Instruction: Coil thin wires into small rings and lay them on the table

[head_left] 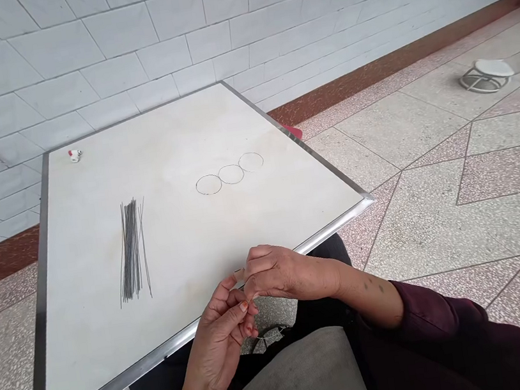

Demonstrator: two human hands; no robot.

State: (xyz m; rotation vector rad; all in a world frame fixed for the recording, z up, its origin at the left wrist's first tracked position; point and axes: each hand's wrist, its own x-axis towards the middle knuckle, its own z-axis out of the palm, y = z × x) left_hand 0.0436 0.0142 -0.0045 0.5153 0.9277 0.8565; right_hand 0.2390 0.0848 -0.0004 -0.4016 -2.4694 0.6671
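Note:
My left hand (219, 333) and my right hand (283, 272) meet at the table's front edge, above my lap. Both are closed, fingertips pinched together. A thin wire (264, 336) curves out pale below the left fingers; most of it is hidden by the hands, so its full shape does not show. A tan strip wraps one left fingertip. Beyond the hands, three thin wire rings (231, 174) lie in a slanting row on the white tabletop, edges touching or nearly so. To the left lies a loose bundle of straight dark wires (131, 252).
The white table (160, 138) has a metal rim and stands against a tiled wall (121, 30). A small white and red object (75, 156) sits at its far left corner. A stool with a white top (489, 72) stands on the floor at right.

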